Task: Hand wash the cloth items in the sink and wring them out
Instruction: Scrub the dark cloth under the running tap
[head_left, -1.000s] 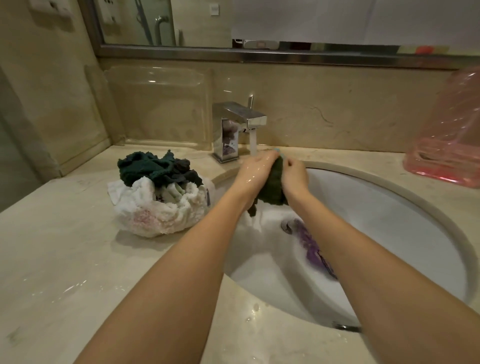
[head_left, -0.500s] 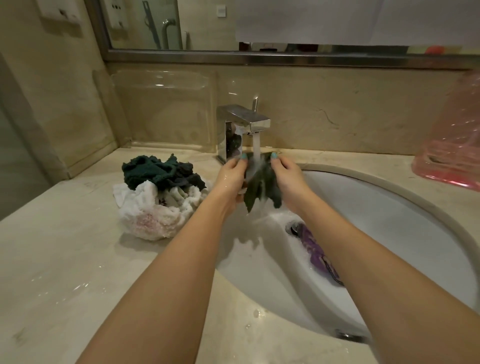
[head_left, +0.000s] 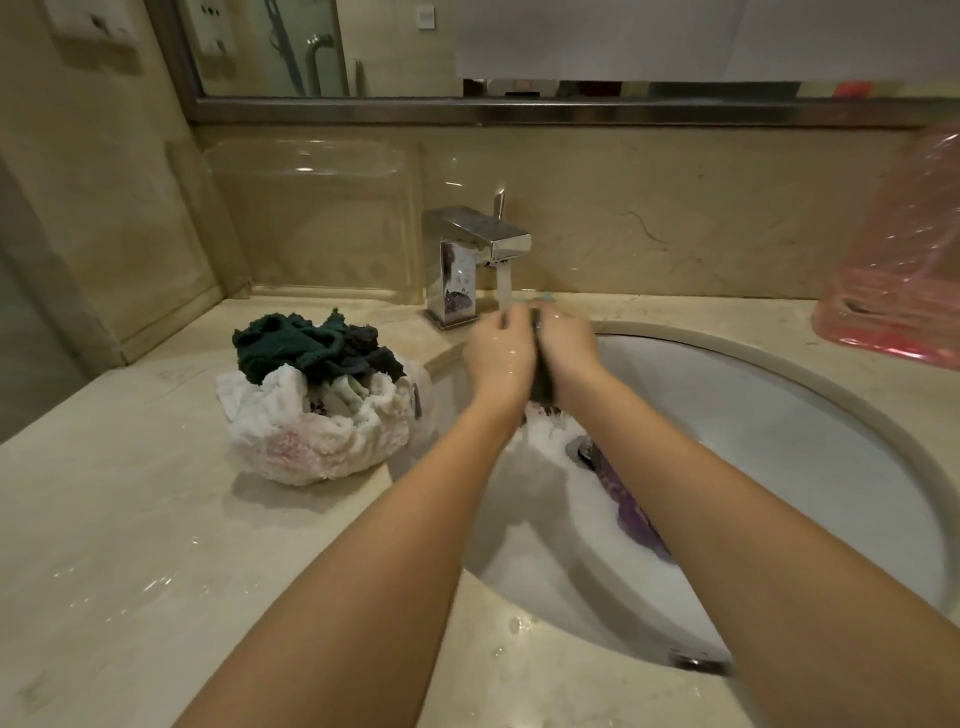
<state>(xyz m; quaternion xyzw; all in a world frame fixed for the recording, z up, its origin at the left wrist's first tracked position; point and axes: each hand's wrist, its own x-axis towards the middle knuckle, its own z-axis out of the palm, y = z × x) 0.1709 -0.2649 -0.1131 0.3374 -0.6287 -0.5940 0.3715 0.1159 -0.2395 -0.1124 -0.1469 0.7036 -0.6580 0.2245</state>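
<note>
Dark green cloth (head_left: 544, 387), soaked, soft and probably heavy and slippery with water, sits bunched under the running tap (head_left: 483, 244) above the sink (head_left: 779, 441), my left hand (head_left: 498, 358) and right hand (head_left: 567, 353) both curled round it, best gripped at its ends for wringing.

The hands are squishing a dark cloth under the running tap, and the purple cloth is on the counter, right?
No. In the head view the purple cloth lies inside the sink, not on the counter. The left hand and right hand do squeeze the dark cloth under the running tap.
</note>
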